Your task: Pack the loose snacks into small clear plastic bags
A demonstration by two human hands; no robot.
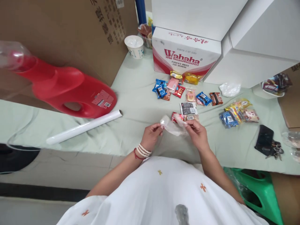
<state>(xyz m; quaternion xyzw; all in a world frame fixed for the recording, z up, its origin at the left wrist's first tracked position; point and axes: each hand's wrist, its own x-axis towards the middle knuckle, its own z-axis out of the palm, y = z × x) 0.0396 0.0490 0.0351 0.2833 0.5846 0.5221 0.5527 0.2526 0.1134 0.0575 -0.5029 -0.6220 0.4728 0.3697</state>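
Both my hands hold a small clear plastic bag (172, 126) just above the pale green cloth (131, 103). My left hand (151, 136), with bead bracelets at the wrist, pinches the bag's left edge. My right hand (197, 134) pinches its right edge. Directly behind the bag lie a red snack packet (177, 116) and a black-and-white packet (188, 108). Several more small snack packets (173, 86) are spread further back, and another heap of packets (236, 114) lies to the right.
A red detergent jug (70, 89) lies on its side at left, with a white paper roll (84, 126) in front. A Wahaha carton (185, 53), white boxes, a paper cup (134, 46), a black pouch with keys (266, 140) and a green stool (260, 190) surround the area.
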